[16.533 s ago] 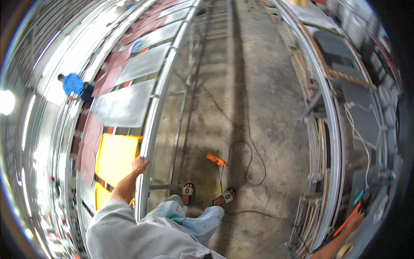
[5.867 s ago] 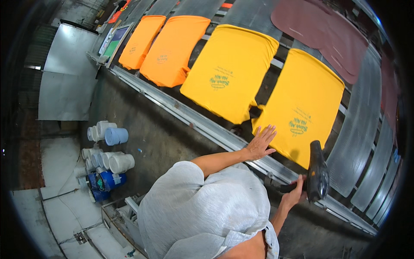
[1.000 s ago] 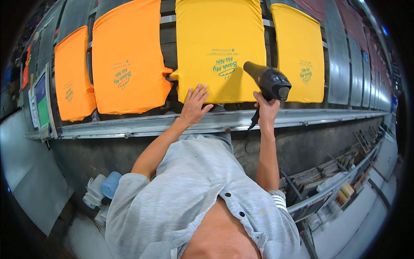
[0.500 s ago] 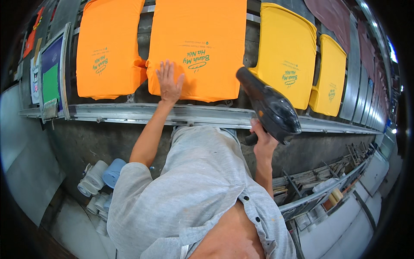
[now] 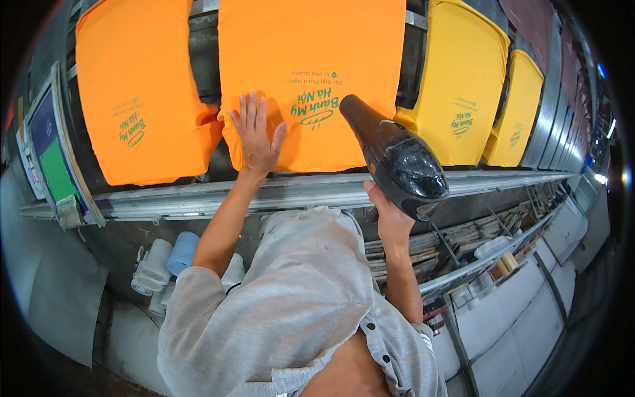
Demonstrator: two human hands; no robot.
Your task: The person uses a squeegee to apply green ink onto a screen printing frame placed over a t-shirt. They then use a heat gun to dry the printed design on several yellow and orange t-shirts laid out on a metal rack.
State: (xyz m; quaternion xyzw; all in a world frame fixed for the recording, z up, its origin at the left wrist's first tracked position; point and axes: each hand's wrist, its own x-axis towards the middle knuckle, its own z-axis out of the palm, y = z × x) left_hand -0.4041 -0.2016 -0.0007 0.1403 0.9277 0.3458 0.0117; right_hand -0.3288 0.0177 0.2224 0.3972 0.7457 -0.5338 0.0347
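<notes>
My left hand (image 5: 259,135) lies flat, fingers stretched, on the lower left part of an orange T-shirt (image 5: 370,46) spread over a board. Beside it, green printing (image 5: 319,106) shows on the orange cloth. My right hand (image 5: 391,215) grips a black hair dryer (image 5: 403,159) by its handle, which is mostly hidden by the fingers. The dryer's nozzle points up and left, over the cloth just right of the print. A second orange shirt (image 5: 142,79) with a like print is stretched to the left.
Two yellow shirts (image 5: 463,86) lie to the right. A metal rail (image 5: 297,188) runs along the near edge. At the left leans a printing screen (image 5: 56,149) with a green patch. White and blue tubs (image 5: 183,253) stand on the floor; wooden strips (image 5: 423,248) lie at lower right.
The dryer has moved left and its nozzle is now closer to the print. My left hand stays flat on the orange shirt. The whole view has shifted and turned slightly.
</notes>
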